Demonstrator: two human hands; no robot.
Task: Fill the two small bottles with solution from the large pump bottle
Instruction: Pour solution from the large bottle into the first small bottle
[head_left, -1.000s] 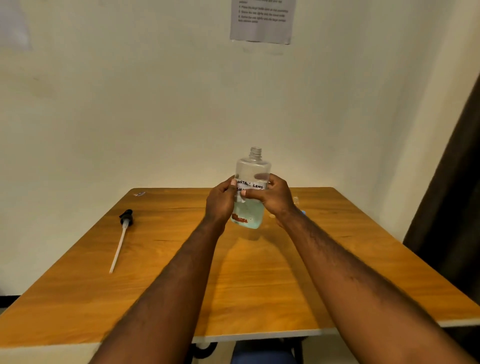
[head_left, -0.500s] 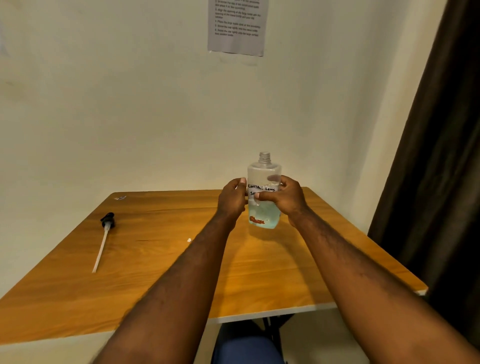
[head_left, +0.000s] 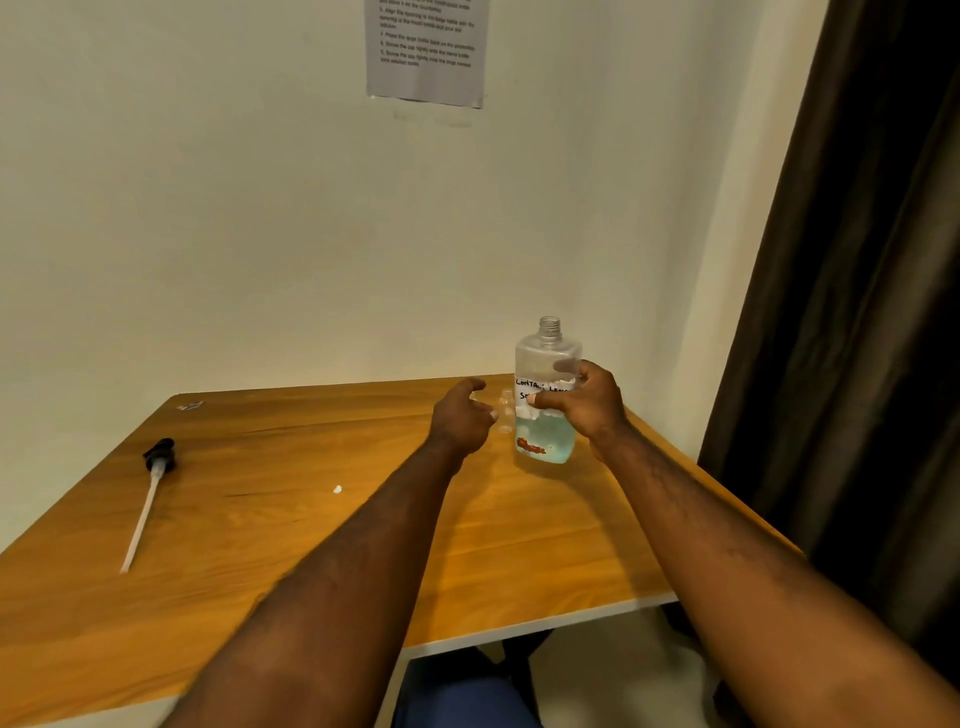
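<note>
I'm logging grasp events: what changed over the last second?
The left hand let go of the clear large bottle of pale blue solution and drew leftwards. The right hand still grips it, upright and uncapped. The black pump head with white tube lies unmoved on the wooden table.

warm, dimmish indoor light | soft arm shadows on bench (head_left: 311, 545) | wide-angle bending at edges | wall notice (head_left: 427, 49) text blurred

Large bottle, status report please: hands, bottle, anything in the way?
Right hand grips large bottle, upright, neck uncapped. Left hand loosely curled beside it, holding nothing. Pump head lies far left on table, clear of the work.
</note>
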